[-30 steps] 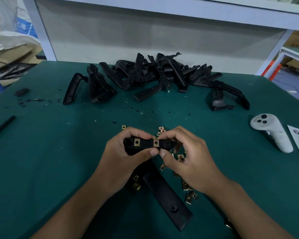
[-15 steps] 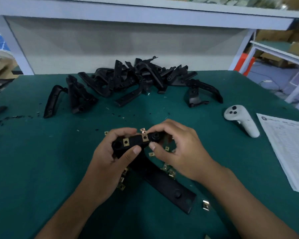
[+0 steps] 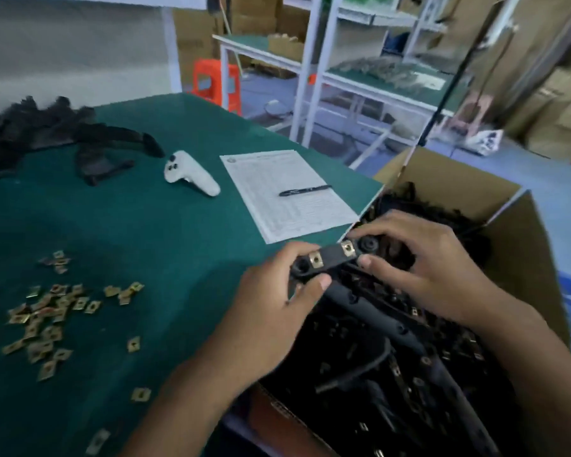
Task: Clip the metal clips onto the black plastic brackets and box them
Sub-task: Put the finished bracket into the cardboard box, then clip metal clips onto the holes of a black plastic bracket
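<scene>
Green counter (image 3: 145, 225); box (image 3: 524, 245) off its right edge, already heaped w/ clipped brackets. Unclipped bracket pile (image 3: 30, 130) far-left of box. Both hands, left (image 3: 277, 301) & right (image 3: 422, 258), grip a bracket (image 3: 327, 262) w/ two clips (image 3: 315, 259) over box. Loose clips (image 3: 47, 311) remain, so plenty left.

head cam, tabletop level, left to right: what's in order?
loose metal clips → white controller → printed sheet with pen on it → clipped bracket held by both hands → cardboard box

Paper form (image 3: 287, 192) has print, too small to read.
</scene>
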`<control>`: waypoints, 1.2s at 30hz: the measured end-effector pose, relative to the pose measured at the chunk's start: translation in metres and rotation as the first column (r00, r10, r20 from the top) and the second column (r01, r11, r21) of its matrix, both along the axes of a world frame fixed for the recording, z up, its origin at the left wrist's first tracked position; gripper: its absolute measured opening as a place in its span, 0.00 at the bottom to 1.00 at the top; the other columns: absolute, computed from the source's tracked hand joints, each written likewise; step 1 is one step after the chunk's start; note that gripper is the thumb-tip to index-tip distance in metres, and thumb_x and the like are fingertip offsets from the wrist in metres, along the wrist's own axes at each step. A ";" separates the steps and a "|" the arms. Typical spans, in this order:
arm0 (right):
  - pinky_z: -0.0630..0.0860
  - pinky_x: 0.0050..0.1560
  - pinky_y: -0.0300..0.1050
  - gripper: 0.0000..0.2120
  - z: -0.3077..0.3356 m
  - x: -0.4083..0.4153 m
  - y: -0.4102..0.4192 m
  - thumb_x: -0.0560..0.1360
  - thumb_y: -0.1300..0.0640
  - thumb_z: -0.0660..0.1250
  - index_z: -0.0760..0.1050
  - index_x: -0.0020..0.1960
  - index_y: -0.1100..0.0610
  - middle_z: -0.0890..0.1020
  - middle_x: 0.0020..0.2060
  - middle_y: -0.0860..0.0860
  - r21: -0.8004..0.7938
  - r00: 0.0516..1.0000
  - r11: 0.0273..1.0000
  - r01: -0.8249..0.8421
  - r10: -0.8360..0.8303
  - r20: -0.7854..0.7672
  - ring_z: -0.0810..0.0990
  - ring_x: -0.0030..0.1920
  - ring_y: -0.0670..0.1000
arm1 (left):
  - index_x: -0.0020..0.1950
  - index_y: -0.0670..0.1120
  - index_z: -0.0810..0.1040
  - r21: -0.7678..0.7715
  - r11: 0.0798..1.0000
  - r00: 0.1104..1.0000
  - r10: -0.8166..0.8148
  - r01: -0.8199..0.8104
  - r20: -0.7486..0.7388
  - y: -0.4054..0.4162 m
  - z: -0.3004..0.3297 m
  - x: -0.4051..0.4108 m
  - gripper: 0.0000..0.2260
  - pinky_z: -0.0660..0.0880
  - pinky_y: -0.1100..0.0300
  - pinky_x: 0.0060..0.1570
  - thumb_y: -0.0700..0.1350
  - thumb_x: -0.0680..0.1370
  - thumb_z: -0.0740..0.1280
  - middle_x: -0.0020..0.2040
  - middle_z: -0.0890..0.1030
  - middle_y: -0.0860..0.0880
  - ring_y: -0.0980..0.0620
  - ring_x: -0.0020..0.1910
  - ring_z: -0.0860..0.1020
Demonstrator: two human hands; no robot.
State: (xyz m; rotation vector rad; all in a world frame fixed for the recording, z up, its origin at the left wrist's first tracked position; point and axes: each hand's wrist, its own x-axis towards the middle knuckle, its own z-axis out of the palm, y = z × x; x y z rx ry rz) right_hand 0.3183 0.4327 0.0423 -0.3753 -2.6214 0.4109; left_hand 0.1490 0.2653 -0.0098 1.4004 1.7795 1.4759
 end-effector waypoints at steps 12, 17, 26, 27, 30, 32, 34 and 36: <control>0.71 0.53 0.29 0.04 -0.062 0.016 0.035 0.78 0.41 0.68 0.78 0.48 0.40 0.80 0.53 0.38 -0.031 0.987 0.987 0.159 -0.159 0.000 0.80 0.55 0.40 | 0.52 0.61 0.76 0.044 0.964 0.951 0.266 -0.263 -0.157 -0.044 -0.004 -0.031 0.17 0.68 0.74 0.45 0.41 0.75 0.75 0.44 0.82 0.62 0.57 0.43 0.77; 0.71 0.52 0.31 0.09 -0.060 -0.113 -0.023 0.77 0.34 0.63 0.76 0.47 0.36 0.79 0.55 0.36 -0.096 0.992 0.988 -0.120 0.116 -0.050 0.80 0.55 0.39 | 0.52 0.62 0.76 0.031 0.826 0.795 0.551 -0.562 -0.256 -0.134 -0.011 -0.089 0.10 0.66 0.73 0.43 0.46 0.79 0.71 0.45 0.78 0.66 0.68 0.42 0.73; 0.71 0.57 0.46 0.12 -0.031 -0.344 -0.160 0.73 0.32 0.62 0.77 0.42 0.38 0.75 0.52 0.35 -0.189 0.832 0.832 -0.521 0.545 0.104 0.75 0.56 0.38 | 0.45 0.59 0.76 -0.019 0.216 0.217 0.971 -0.976 -0.099 -0.270 -0.046 -0.191 0.05 0.69 0.61 0.39 0.50 0.81 0.67 0.41 0.79 0.59 0.57 0.41 0.76; 0.73 0.56 0.47 0.14 -0.031 -0.371 -0.172 0.74 0.32 0.63 0.78 0.42 0.41 0.76 0.50 0.38 -0.172 0.818 0.826 -0.538 0.560 0.133 0.76 0.53 0.40 | 0.44 0.59 0.75 -0.029 0.174 0.175 0.984 -0.984 -0.043 -0.274 -0.049 -0.195 0.06 0.69 0.61 0.37 0.51 0.81 0.67 0.39 0.78 0.57 0.55 0.39 0.76; 0.74 0.45 0.50 0.18 -0.040 -0.449 -0.203 0.80 0.38 0.63 0.74 0.43 0.52 0.76 0.39 0.46 -0.214 0.825 0.839 -0.501 0.537 0.175 0.75 0.41 0.47 | 0.43 0.60 0.73 -0.044 0.184 0.182 0.983 -0.982 0.035 -0.275 -0.054 -0.199 0.07 0.67 0.58 0.33 0.60 0.79 0.62 0.37 0.76 0.56 0.57 0.32 0.72; 0.70 0.45 0.48 0.15 -0.049 -0.495 -0.214 0.81 0.43 0.65 0.74 0.49 0.56 0.76 0.42 0.49 -0.379 0.890 0.845 -0.378 0.445 0.104 0.74 0.41 0.50 | 0.41 0.58 0.71 -0.027 0.221 0.219 0.974 -0.975 0.061 -0.272 -0.053 -0.200 0.13 0.65 0.56 0.33 0.65 0.75 0.57 0.33 0.72 0.55 0.59 0.29 0.68; 0.71 0.53 0.48 0.23 -0.055 -0.534 -0.217 0.80 0.45 0.68 0.69 0.66 0.59 0.75 0.59 0.55 -0.560 0.958 0.807 -0.190 0.277 0.075 0.74 0.52 0.54 | 0.40 0.54 0.72 -0.002 0.216 0.215 0.973 -0.976 0.084 -0.271 -0.054 -0.202 0.18 0.65 0.56 0.33 0.67 0.74 0.54 0.35 0.72 0.50 0.60 0.28 0.68; 0.74 0.63 0.50 0.35 -0.059 -0.565 -0.217 0.79 0.45 0.70 0.58 0.77 0.62 0.67 0.72 0.59 -0.717 0.983 0.697 -0.025 0.148 0.111 0.74 0.60 0.59 | 0.39 0.49 0.72 0.023 0.197 0.198 0.976 -0.980 0.089 -0.271 -0.056 -0.206 0.22 0.65 0.61 0.31 0.66 0.75 0.53 0.35 0.73 0.50 0.60 0.28 0.69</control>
